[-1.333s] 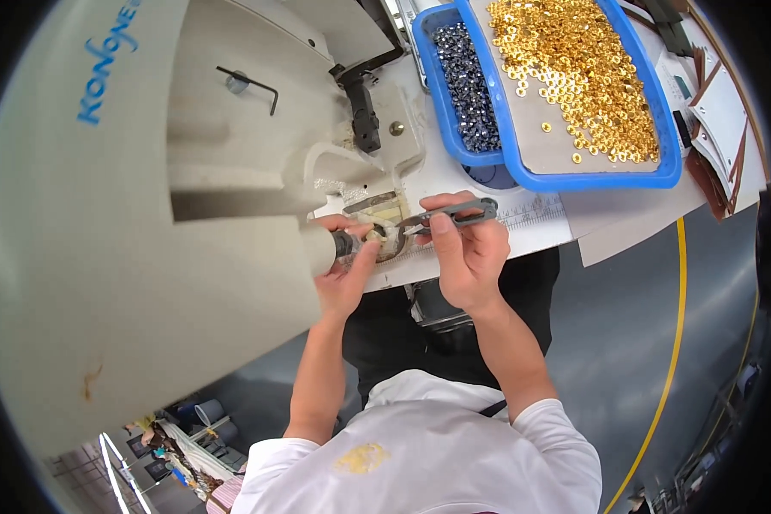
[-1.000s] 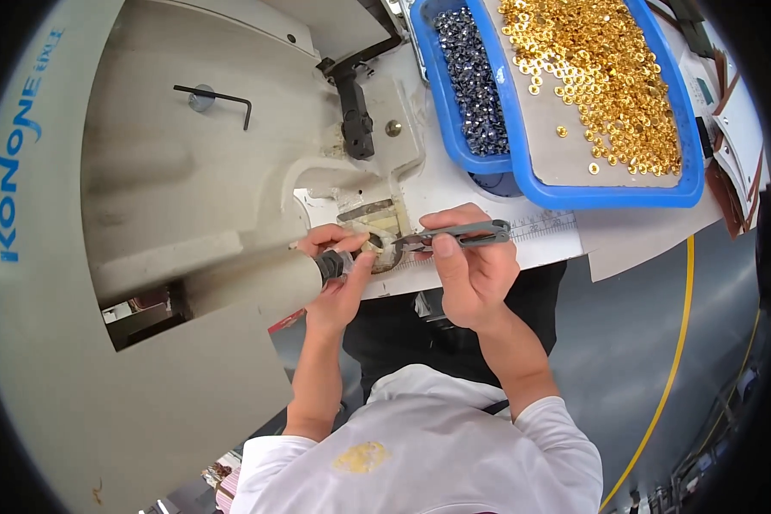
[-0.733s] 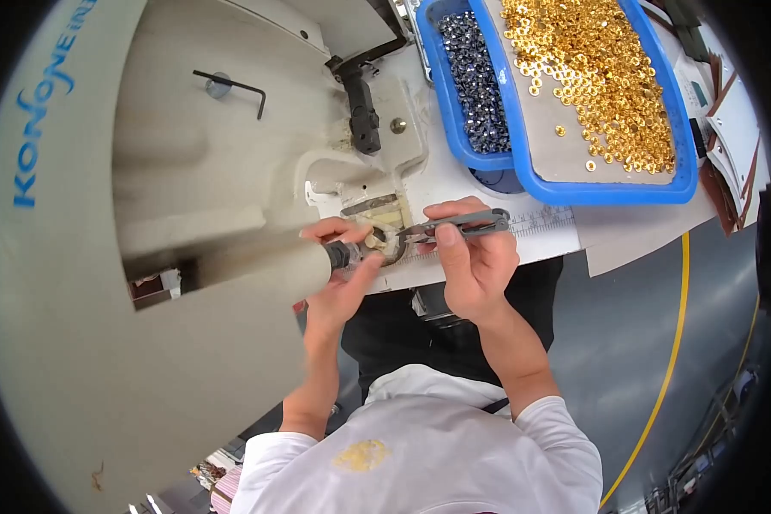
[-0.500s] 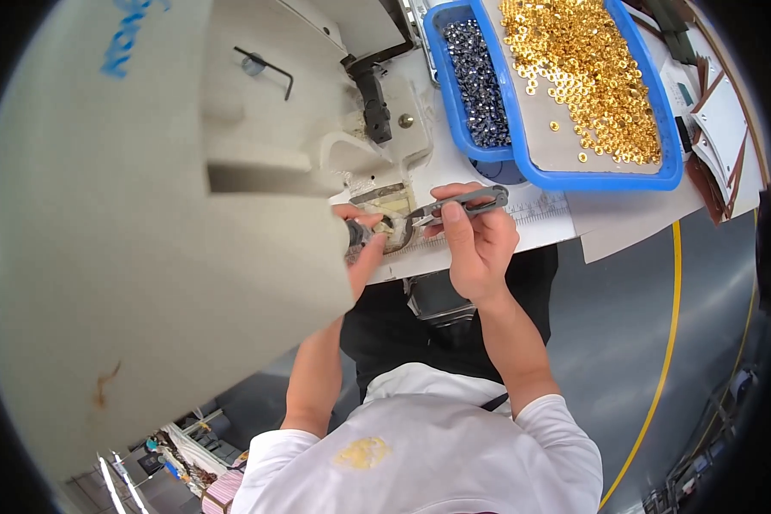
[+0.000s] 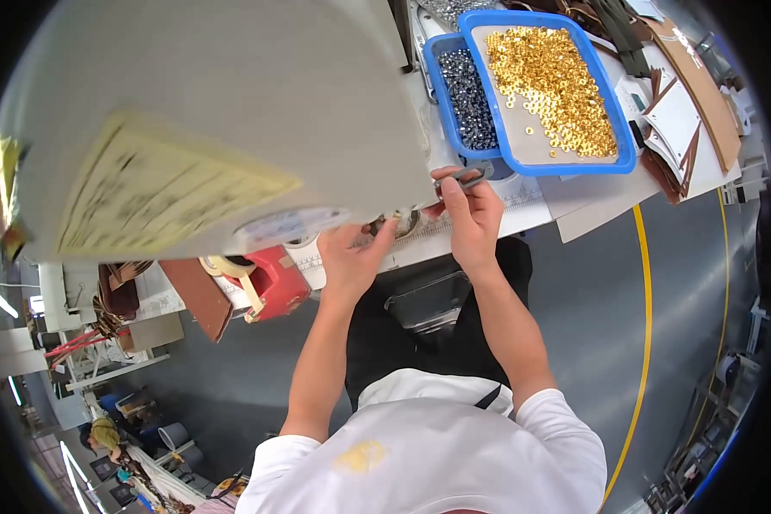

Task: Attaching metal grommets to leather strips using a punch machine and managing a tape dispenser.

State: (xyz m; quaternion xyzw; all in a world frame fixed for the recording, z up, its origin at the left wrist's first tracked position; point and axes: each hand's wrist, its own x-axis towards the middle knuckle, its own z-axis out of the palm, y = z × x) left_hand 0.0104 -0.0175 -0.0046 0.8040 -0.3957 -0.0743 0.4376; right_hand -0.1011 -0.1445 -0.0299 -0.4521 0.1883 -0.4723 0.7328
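My right hand (image 5: 471, 218) is closed around a slim grey hand tool (image 5: 467, 177), gripped between thumb and fingers. The tool's working end is hidden behind the pale machine body (image 5: 317, 128); its exact kind does not show. To its left, my left hand (image 5: 351, 261) pinches at the worktable's front edge, under the machine. A small dark piece shows between its thumb and fingers, too covered to name. The two hands are apart, one on each side of the machine's bed (image 5: 409, 224).
Right of the machine stand a blue tray (image 5: 565, 170) of gold ring-shaped pieces and a smaller blue tray (image 5: 441, 94) of dark metal pieces. Leather pieces (image 5: 666, 176) lie farther right. A red tape dispenser (image 5: 281, 287) sits left of my left hand. The machine body hides much of the table.
The view has shifted, so the machine body now covers more of the work spot and the tape dispenser shows. My right hand still holds the grey tool, its tip now hidden.
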